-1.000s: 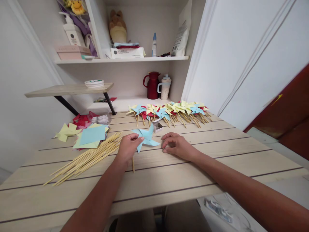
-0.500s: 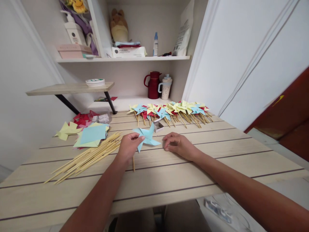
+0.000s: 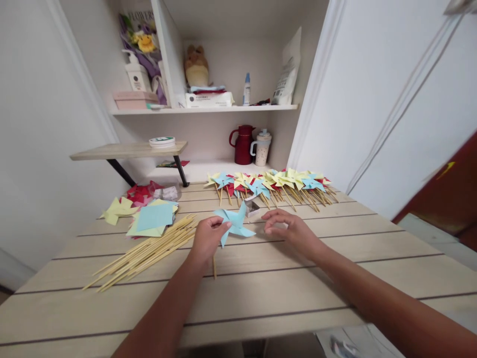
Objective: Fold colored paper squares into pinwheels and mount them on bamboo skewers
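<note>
Blue pinwheel held over a wooden table, sticks to the left, finished pinwheels behind.

Paper squares (image 3: 152, 221) and loose sticks (image 3: 145, 253) lie at left; above, a bouquet wrapper (image 3: 139, 22) reads "FLOWERS". The left hand (image 3: 206, 238) pinches the blue pinwheel (image 3: 235, 223) with its stick pointing down just above the table (image 3: 261, 293). The right hand (image 3: 292, 231) rests just beside it, fingers loosely curled, empty. A row of pinwheels (image 3: 272, 181) lies behind; other labels are unreadable.
</note>
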`<state>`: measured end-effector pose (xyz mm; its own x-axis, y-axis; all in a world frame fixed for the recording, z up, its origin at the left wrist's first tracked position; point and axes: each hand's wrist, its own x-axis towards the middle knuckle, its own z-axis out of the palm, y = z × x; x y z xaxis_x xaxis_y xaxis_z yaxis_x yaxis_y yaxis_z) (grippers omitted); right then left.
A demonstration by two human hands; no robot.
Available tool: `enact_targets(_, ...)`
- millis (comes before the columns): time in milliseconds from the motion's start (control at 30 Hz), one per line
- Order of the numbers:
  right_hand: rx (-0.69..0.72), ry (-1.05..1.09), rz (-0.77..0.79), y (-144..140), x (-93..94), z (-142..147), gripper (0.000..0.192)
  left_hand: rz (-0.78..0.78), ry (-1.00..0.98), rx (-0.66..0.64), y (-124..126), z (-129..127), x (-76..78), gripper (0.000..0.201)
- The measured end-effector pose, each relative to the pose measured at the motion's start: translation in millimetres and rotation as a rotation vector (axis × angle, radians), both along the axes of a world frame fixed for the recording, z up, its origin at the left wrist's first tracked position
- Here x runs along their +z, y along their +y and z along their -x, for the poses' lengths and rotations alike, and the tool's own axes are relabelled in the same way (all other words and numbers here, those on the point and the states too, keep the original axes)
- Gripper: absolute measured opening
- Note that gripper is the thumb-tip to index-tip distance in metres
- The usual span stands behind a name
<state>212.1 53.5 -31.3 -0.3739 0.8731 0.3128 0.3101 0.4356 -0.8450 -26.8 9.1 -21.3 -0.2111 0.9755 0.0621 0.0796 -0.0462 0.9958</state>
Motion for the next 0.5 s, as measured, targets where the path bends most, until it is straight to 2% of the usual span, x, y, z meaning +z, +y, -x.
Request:
enact_targets(100,0.009,0.108,0.045,-5,17.4,13,0.015,-0.052,-0.008,0.086,1,0,-0.8,0.025)
enact_targets(200,0.044,0.200,0.128,-11,27.1,33,0.017,-0.106,-0.041,0.140,3,1,-1.0,0.026)
enact_targets(333,0.037,0.261,0.120,-12,27.0,58,0.017,-0.184,-0.071,0.188,4,2,0.1,0.023)
enact_targets(500,-0.023,0.306,0.019,-6,22.3,71,0.014,-0.317,0.053,0.215,5,4,0.7,0.017)
